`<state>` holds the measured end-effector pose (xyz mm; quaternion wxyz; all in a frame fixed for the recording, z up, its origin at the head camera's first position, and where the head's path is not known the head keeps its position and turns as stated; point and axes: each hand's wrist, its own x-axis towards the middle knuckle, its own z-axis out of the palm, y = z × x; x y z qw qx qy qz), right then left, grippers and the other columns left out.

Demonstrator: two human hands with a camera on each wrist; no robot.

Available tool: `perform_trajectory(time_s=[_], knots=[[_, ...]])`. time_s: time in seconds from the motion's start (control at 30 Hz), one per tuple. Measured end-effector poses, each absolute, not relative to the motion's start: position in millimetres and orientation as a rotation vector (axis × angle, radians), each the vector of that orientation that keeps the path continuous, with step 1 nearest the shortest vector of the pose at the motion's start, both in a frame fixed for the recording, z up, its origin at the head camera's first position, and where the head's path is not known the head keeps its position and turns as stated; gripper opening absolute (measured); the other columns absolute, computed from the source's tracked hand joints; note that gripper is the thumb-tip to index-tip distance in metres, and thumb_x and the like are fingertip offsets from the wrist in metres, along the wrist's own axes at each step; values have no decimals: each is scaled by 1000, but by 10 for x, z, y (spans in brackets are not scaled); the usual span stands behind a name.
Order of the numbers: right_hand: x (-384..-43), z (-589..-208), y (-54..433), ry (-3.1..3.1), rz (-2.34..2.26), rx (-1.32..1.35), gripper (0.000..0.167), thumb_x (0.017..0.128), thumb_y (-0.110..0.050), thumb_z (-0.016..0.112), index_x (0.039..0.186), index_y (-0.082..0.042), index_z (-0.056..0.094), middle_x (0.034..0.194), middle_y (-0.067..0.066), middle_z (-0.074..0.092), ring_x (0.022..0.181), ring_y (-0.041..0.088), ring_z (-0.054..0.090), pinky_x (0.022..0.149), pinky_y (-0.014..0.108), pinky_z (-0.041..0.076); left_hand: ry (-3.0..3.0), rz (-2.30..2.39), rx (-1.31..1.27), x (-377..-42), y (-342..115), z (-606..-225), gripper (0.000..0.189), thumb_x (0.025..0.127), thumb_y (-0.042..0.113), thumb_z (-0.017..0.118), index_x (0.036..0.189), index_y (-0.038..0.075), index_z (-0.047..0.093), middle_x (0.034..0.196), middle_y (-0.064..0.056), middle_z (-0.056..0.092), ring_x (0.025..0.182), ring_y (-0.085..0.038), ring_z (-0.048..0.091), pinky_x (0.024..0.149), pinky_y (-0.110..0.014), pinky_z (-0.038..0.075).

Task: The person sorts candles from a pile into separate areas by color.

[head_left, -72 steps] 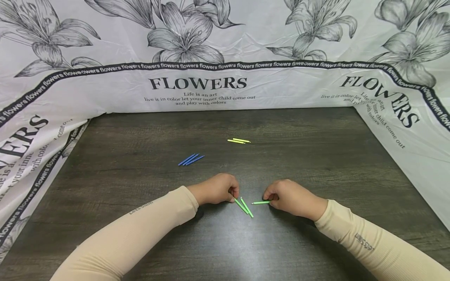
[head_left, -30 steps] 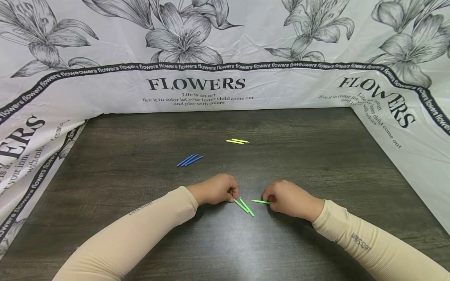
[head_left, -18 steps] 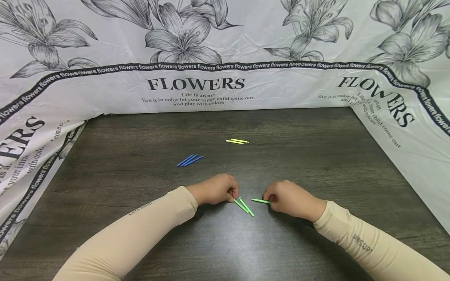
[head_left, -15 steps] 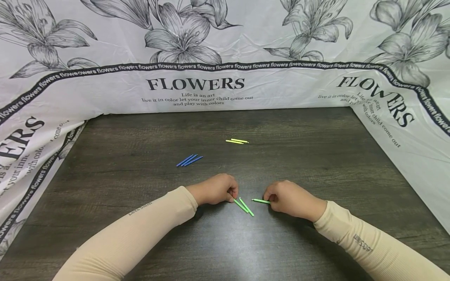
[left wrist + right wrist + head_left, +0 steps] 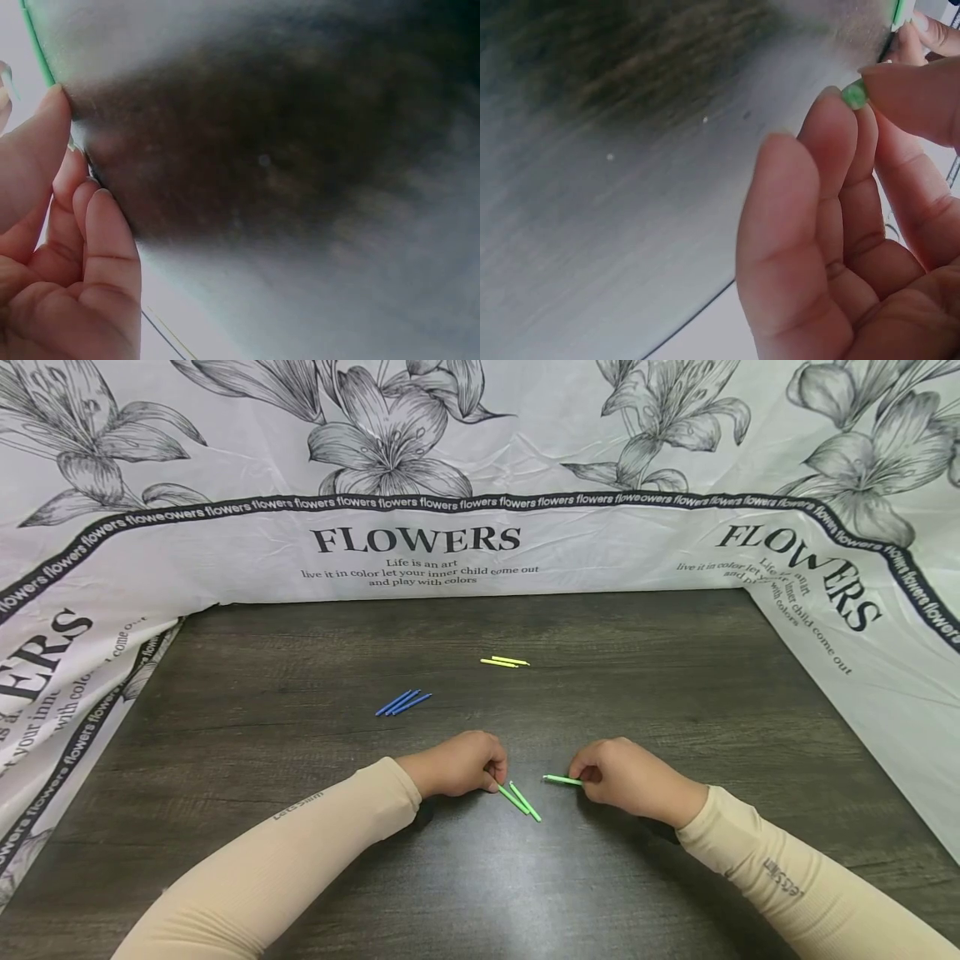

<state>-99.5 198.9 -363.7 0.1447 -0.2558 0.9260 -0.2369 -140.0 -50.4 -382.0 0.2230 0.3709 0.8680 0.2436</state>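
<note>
In the head view my right hand (image 5: pixel 633 781) pinches the end of a thin green candle (image 5: pixel 561 780), whose other end points left. The right wrist view shows the round base of this candle (image 5: pixel 854 95) between thumb and fingertips. My left hand (image 5: pixel 463 764) holds the upper end of another green candle (image 5: pixel 514 800) between thumb and finger. In the left wrist view that candle (image 5: pixel 36 43) runs up from the thumb tip. A further green candle (image 5: pixel 525 802) lies at a slight angle beside it, their lower ends close together.
Several blue candles (image 5: pixel 403 702) lie side by side on the dark wooden table (image 5: pixel 637 652), left of centre. Two yellow candles (image 5: pixel 505 662) lie farther back. A white flower-print cloth (image 5: pixel 600 547) borders the table at the back and both sides.
My right hand, with its green candle, has shifted slightly right and away from me, apart from the other green ones. My left hand keeps its place.
</note>
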Motion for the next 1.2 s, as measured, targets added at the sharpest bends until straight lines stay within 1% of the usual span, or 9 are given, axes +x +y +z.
perform_trajectory(time_s=[0.27,0.87,1.03,1.2], knots=[[-1050,-3612,2040,2710,-716,-731,23,77,9,62,91,-6,72,86,-2,68,75,5,59,65,25,49,2401,672,1018,-1395,-505,-3809,14,79,1,74,73,8,65,74,5,52,69,-6,44,64,-21,39],[-1224,-3571,2274,2745,-787,-512,18,82,3,63,96,-5,72,84,1,69,75,11,60,65,30,49,2405,674,1021,-1402,-488,-3814,15,78,0,75,72,8,64,72,5,52,68,-5,43,64,-20,39],[-1284,-3569,2360,2739,-793,-437,17,85,0,62,99,-4,71,87,3,69,79,14,61,67,32,49,2404,666,1025,-1403,-487,-3804,14,78,1,75,73,8,64,72,5,52,68,-5,43,64,-20,39],[-1338,-3573,2435,2766,-776,-380,17,86,-1,62,101,-2,70,89,5,68,81,18,62,68,35,50,2403,664,1042,-1401,-496,-3800,13,79,2,75,73,9,65,73,5,52,68,-4,43,64,-20,39]])
